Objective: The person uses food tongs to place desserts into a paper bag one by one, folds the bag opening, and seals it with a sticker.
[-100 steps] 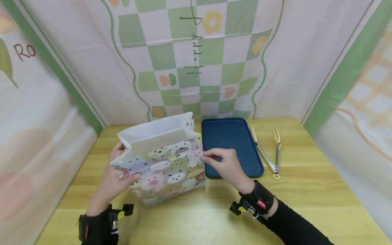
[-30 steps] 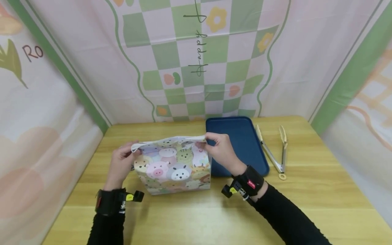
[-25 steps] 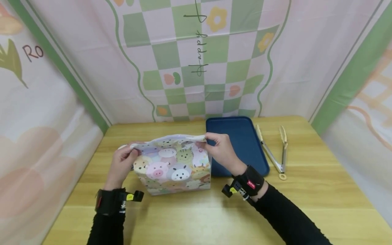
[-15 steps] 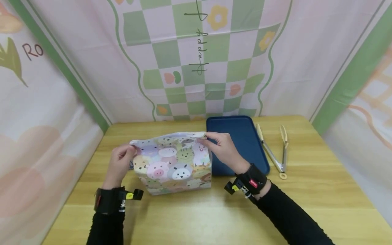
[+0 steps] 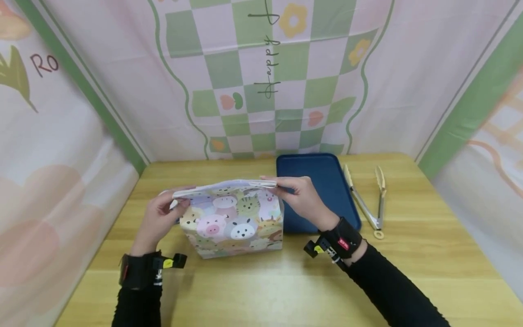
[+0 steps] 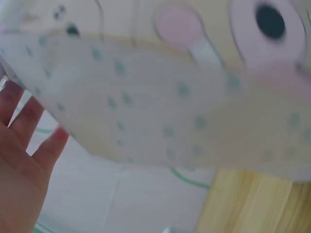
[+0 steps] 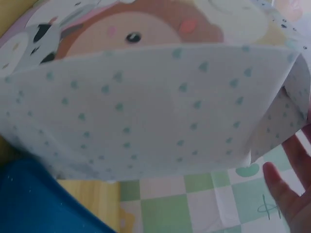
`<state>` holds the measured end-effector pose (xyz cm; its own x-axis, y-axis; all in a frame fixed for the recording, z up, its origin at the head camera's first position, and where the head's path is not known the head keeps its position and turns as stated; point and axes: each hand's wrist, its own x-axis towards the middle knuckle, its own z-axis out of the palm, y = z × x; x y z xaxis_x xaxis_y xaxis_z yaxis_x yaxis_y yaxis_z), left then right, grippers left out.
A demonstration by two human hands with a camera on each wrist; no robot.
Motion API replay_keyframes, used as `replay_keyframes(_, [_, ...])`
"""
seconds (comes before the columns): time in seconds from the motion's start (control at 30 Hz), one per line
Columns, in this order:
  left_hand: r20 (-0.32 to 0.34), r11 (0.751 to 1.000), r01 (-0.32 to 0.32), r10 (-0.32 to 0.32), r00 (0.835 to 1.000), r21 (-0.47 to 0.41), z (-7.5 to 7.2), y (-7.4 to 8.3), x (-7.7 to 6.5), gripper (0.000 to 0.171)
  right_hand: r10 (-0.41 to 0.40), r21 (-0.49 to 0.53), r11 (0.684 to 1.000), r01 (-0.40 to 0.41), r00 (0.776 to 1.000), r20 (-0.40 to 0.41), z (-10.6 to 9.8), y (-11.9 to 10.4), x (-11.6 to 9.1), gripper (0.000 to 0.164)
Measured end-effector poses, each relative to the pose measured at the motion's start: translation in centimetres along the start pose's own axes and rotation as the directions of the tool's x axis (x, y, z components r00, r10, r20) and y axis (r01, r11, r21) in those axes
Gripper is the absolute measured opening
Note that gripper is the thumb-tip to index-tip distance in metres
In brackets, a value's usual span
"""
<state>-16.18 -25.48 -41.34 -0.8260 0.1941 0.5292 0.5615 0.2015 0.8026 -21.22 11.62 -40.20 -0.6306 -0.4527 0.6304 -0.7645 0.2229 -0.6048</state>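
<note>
A paper gift bag [image 5: 233, 225] printed with cartoon animals stands on the wooden table, its mouth pressed flat and the top edge folded into a narrow strip. My left hand [image 5: 157, 220] pinches the left end of that strip, thumb in front. At the opposite end, my right hand [image 5: 304, 200] pinches the strip between thumb and fingers. Both wrist views show the bag's pale, green-dotted side panels, with the left hand [image 6: 24, 150] and the right hand [image 7: 291, 189] at the edge of each picture. The inside of the bag is hidden.
Behind and right of the bag lies a dark blue tray [image 5: 323, 190], partly covered by my right hand. Metal tongs [image 5: 363, 204] with cream tips lie spread beside it. A patterned cloth [image 5: 261, 113] hangs past the wooden table's [image 5: 265, 290] far edge.
The bag's mouth, wide earlier, is now flattened and its top edge turned over. Both hands have come to the top corners, and the bag sits squarer to me, slightly further right.
</note>
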Motion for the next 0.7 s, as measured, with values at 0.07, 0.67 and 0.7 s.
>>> replay_keyframes(0.07, [0.024,0.999,-0.033,0.034,0.999,-0.029,0.1,0.1,0.0,0.035,-0.070,-0.005,0.998,0.070,0.998,0.003,-0.1,0.3,-0.1,0.035])
replay_keyframes(0.67, [0.031,0.853,-0.266,0.283,0.959,0.449,2.1,0.8,-3.1,0.030,-0.143,-0.086,0.984,0.153,0.983,0.112,-0.1,0.2,-2.1,0.031])
replay_keyframes(0.7, [0.006,0.854,-0.258,0.286,0.958,0.453,2.4,0.6,-3.3,0.029,-0.136,-0.090,0.985,0.146,0.985,0.110,0.1,0.2,-2.3,0.032])
